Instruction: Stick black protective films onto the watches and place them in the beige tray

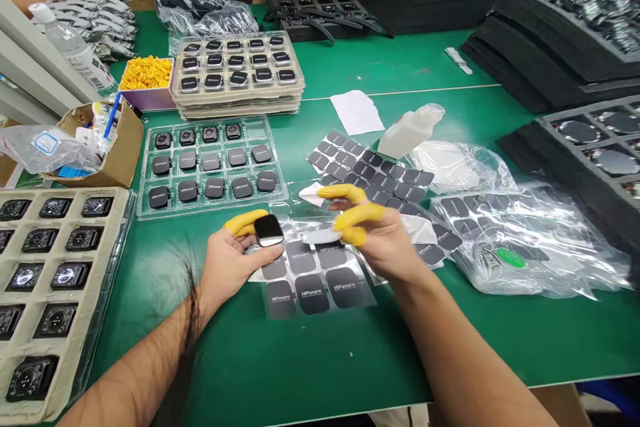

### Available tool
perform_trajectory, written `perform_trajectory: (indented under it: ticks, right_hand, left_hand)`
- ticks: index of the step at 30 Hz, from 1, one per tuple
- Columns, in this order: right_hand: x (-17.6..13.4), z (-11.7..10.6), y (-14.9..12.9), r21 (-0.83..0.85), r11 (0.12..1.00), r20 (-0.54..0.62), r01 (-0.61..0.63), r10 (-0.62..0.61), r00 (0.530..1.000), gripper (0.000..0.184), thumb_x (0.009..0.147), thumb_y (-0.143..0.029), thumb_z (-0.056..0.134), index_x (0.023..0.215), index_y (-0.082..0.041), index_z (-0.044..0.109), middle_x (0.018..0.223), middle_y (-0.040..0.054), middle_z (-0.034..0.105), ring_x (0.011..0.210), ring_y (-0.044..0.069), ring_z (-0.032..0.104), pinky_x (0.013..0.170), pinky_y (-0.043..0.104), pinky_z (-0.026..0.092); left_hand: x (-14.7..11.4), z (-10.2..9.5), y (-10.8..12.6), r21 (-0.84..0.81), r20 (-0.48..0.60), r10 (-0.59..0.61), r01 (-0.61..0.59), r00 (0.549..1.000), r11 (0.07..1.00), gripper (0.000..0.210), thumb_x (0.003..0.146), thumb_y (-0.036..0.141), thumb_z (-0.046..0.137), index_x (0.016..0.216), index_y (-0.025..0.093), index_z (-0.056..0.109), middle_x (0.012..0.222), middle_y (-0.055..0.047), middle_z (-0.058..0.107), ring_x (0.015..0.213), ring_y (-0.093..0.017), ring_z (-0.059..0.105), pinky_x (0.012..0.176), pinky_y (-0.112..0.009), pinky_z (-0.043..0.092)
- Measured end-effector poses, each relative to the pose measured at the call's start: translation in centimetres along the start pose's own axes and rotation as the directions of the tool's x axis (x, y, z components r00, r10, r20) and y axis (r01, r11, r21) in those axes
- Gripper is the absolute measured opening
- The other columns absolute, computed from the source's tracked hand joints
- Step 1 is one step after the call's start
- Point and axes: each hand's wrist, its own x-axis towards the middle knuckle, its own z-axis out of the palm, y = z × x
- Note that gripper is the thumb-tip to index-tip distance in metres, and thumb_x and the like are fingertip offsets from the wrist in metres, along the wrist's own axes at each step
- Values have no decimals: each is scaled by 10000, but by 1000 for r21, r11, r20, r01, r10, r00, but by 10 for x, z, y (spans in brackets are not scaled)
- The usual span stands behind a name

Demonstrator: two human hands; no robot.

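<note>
Holding: left hand point(231, 260) pinching watch face point(269, 230), centre of frame
Right hand point(376, 233): yellow-capped fingers point(357, 215) closed on clear film point(323, 235)
Beneath: sticker sheet point(313, 283) on green table point(300, 360)
Upper left: tray point(210, 163) of watch faces

Left hand point(230, 260) covers the watch body's point(269, 230) lower edge. Beige tray point(75, 347) cut off at left edge. Sticker print mostly too small to read.

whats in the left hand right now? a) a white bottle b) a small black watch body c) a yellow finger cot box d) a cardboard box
b: the left hand grips a small black watch body by its edges, over a sheet of dark stickers; the right hand is beside it.
</note>
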Motion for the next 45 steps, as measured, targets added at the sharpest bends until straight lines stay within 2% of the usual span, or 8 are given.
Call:
perform_trajectory:
  ticks: [2, 4, 8, 11, 16, 20, 33, 45]
  right_hand:
    - [-1, -12, -11, 96, 990, -38, -106, 110, 993, 304, 669, -600, 857, 659, -322, 734, 885, 32, 738, 902, 255, 680, 825, 477, 557]
    - [-4, -12, -21, 99, 967, -41, -235, 240, 970, 267, 664, -549, 879, 748, -323, 766, 788, 22, 720, 761, 218, 663, 731, 423, 568]
    - [-10, 18, -23, 37, 888, 95, -458, 453, 886, 336, 693, -454, 882, 934, -247, 772, 842, 45, 748, 779, 201, 696, 740, 362, 580]
    - [-11, 36, -14, 57, 846, 120, -530, 521, 845, 385, 646, -492, 894, 855, -203, 749, 862, 60, 757, 783, 203, 701, 764, 367, 589]
    - [-10, 37, -3, 110, 785, 157, -609, 591, 791, 372, 632, -481, 901, 823, -194, 760, 865, 62, 764, 780, 196, 704, 752, 359, 599]
    - [-10, 37, -2, 171, 750, 180, -639, 614, 769, 332, 636, -443, 909, 821, -201, 776, 854, 46, 756, 771, 181, 706, 741, 338, 617]
    - [-12, 38, 0, 174, 763, 166, -622, 600, 783, 273, 664, -404, 907, 836, -223, 800, 865, 38, 764, 762, 166, 706, 742, 305, 612]
    - [-14, 41, 1, 114, 781, 121, -615, 603, 788, 361, 644, -436, 906, 876, -200, 763, 876, 51, 756, 763, 176, 704, 756, 333, 617]
  left_hand:
    - [-1, 1, -1, 71, 9, 3, -4, 1000, 997, 551, 701, 303, 877, 1214, 186, 713, 1152, -91, 775, 1055, -270, 749, 1018, -428, 602]
    - [-3, 2, -2, 187, 59, 30, -40, 998, 982, 485, 719, 288, 859, 1180, 202, 734, 1122, -67, 786, 1034, -256, 753, 1018, -409, 598]
    - [-5, 2, -2, 383, 188, 100, -167, 977, 909, 434, 756, 295, 826, 1178, 238, 737, 1072, -22, 798, 991, -231, 751, 986, -377, 594]
    - [-4, 2, -1, 418, 197, 105, -180, 975, 890, 449, 759, 307, 823, 1193, 236, 729, 1075, -16, 798, 977, -225, 752, 954, -354, 593]
    - [-3, 2, 3, 448, 196, 75, -158, 978, 880, 462, 746, 265, 807, 1201, 249, 730, 1066, 8, 803, 990, -221, 754, 945, -330, 584]
    - [-3, 1, 4, 451, 234, 94, -194, 968, 871, 466, 741, 257, 804, 1200, 241, 730, 1029, 13, 809, 946, -208, 761, 936, -316, 588]
    - [-4, 2, 0, 459, 224, 149, -239, 963, 856, 486, 744, 254, 816, 1220, 236, 718, 1057, 13, 804, 959, -183, 758, 969, -291, 578]
    - [-4, 1, 1, 505, 223, 155, -250, 962, 826, 495, 737, 277, 840, 1214, 231, 717, 1020, 9, 797, 917, -199, 750, 913, -315, 593]
